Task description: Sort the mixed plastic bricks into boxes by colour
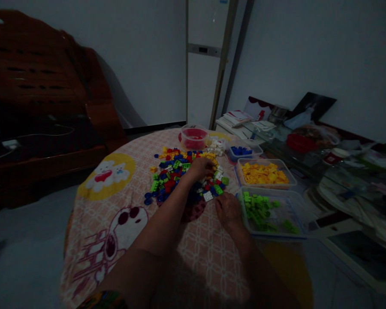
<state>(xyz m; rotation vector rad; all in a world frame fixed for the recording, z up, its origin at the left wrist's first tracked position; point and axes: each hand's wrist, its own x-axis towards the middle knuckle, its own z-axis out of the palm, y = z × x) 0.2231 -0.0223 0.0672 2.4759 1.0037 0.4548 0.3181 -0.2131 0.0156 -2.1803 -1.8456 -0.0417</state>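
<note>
A loose pile of mixed toy building bricks (172, 174) lies on the round table, in blue, red, green, yellow and white. My left hand (200, 169) reaches over the right side of the pile, its fingers bent down among the bricks; what they pinch is hidden. Close to the pile's near right edge, my right hand (227, 211) is low over the cloth with curled fingers, and its grasp is too dark to make out. A white brick (208, 196) lies just left of its fingertips, and a green brick (218, 189) is a little farther off.
Along the right stand clear tubs of green bricks (260, 210), yellow bricks (264, 174) and blue bricks (241, 150). A round tub (194, 139) with red bricks is at the back, near white bricks (216, 146). A cluttered glass table (276, 143) adjoins; a wooden bench (51, 86) stands left.
</note>
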